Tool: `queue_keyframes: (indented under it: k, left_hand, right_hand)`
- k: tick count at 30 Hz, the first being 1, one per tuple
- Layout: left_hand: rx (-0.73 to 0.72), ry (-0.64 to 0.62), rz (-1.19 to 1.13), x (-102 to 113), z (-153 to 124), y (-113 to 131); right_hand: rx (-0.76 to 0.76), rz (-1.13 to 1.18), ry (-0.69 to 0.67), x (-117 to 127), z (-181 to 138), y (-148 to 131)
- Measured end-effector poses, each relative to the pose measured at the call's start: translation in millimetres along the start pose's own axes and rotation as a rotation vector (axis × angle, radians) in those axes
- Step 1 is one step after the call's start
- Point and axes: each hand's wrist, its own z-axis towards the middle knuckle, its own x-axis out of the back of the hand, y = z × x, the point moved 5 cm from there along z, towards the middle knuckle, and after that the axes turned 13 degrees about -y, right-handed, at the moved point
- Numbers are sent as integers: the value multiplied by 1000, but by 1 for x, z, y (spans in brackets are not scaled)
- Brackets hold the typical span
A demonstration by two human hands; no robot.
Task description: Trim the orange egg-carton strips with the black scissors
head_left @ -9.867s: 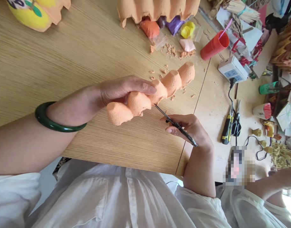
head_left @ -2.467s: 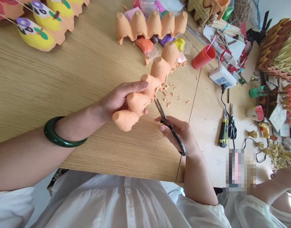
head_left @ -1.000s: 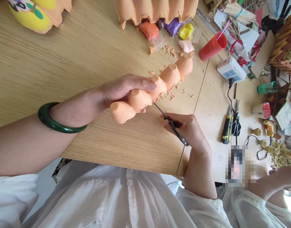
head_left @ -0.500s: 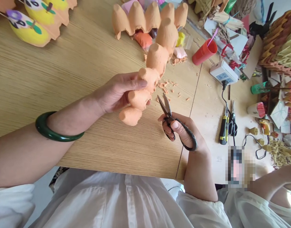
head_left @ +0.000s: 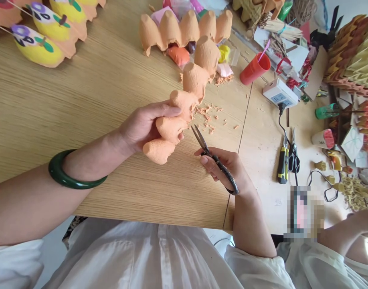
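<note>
The left hand (head_left: 142, 122) grips an orange egg-carton strip (head_left: 195, 78) of five cups, thumb pressed on the middle cup, holding it aslant above the wooden table (head_left: 90, 96). The right hand (head_left: 232, 162) is closed around black-handled scissors (head_left: 201, 138), their blades slightly parted and the tips just beside the strip's ragged edge. Orange scraps (head_left: 206, 114) lie on the tabletop near the blades. Beyond stands a second orange strip (head_left: 188, 28), with small coloured packets (head_left: 178, 55) by it.

As for writing, the pale cup (head_left: 319, 138) at right bears dark marks too small to read, and faint marks (head_left: 278, 202) on the table near its front edge are illegible too. Yellow-painted pieces (head_left: 41, 52) at upper left carry black strokes; whether these are letters cannot be told. Any lettering on the white socket block (head_left: 280, 93) is too small to make out
</note>
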Motion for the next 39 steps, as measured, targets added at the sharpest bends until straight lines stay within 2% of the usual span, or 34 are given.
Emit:
queue_keyframes:
  k: [7, 13, 19, 24, 28, 32, 36, 39]
  left_hand:
    - [-54, -83, 57, -5, 1, -1]
    - [-91, -82, 92, -8, 1, -1]
    - [-92, -65, 111, -9, -1, -1]
    - [-99, -57, 135, -8, -1, 1]
    - [-99, -51, 125, -5, 0, 2]
    - [-114, -62, 92, -4, 0, 1]
    - [-125, -48, 90, -5, 0, 1]
    - [-105, -15, 105, -6, 0, 2]
  right_hand:
    - [-5, -64, 8, -3, 1, 2]
    - [-35, -119, 67, -2, 1, 10]
    - [-28, -147, 66, -3, 1, 7]
    - [-85, -168, 81, -3, 1, 7]
    - [-144, -55, 66, -3, 4, 12]
    - [-119, 153, 18, -4, 4, 11]
    - [-77, 167, -33, -5, 2, 6]
    - [-121, 121, -45, -4, 1, 9]
